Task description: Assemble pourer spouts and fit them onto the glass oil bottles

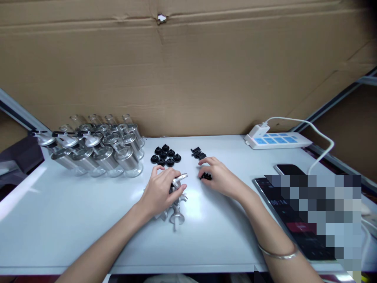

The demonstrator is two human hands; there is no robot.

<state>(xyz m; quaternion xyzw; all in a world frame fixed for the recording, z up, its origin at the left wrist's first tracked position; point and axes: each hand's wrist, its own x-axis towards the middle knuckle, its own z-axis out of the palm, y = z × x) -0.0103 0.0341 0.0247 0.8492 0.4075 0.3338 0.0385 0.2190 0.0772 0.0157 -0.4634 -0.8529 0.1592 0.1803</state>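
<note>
My left hand (162, 188) is closed on a silver metal pourer spout (179, 180), held between thumb and fingers and tilted to the right. Under and beside that hand lie several more silver spouts (177, 217), partly hidden by it. My right hand (219, 177) is curled low over the table, thumb and fingertips bent around small black parts (206, 176); its fingertips look closed on one of these. Just beyond it lies another small heap of black lever-like pieces (198, 152). Several round black stoppers (165, 155) sit grouped beyond my left hand.
Several glass bottles with metal sleeves (126, 159) stand at the back left, some topped with spouts. A white power strip (279, 140) with a charger and cable lies at the back right. Two phones, one large (282, 212), lie on the right. Cardboard (188, 78) walls the back.
</note>
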